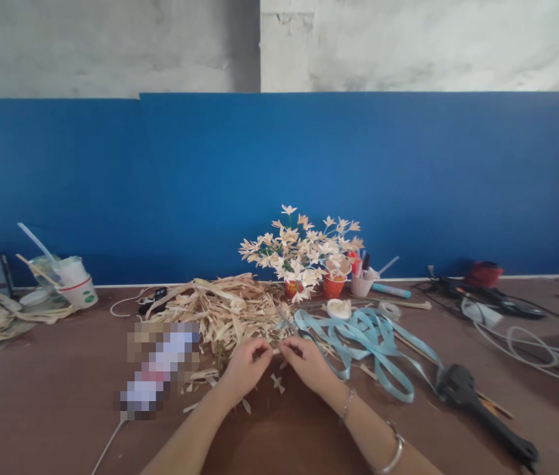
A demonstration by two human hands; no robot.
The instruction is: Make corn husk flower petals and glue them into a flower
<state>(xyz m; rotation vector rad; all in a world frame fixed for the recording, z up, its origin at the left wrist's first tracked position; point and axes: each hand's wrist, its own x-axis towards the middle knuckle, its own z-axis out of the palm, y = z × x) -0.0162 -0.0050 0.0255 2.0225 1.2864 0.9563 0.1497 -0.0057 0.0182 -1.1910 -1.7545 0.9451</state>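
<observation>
My left hand (246, 371) and my right hand (310, 367) meet over the near middle of the table, fingertips pinched together. A small pale strip of dried husk (275, 351) shows between them, partly hidden by the fingers. Just below lies a small cross-shaped husk piece (278, 383), flat on the tabletop. Beyond my hands spreads a heap of dried husk strips (233, 307). Scissors, partly covered, seem to lie near my right fingers. Light blue ribbon (358, 330) is loosely looped to the right of that hand.
Husk flowers (304, 247) stand in small red cups (333, 286) at the back, beside a white dish (339, 309). A black-handled tool (490, 409) and white cables (511, 346) lie right. A blurred-out device (161, 369) with a cord is left; a white cup (79, 293) stands farther left.
</observation>
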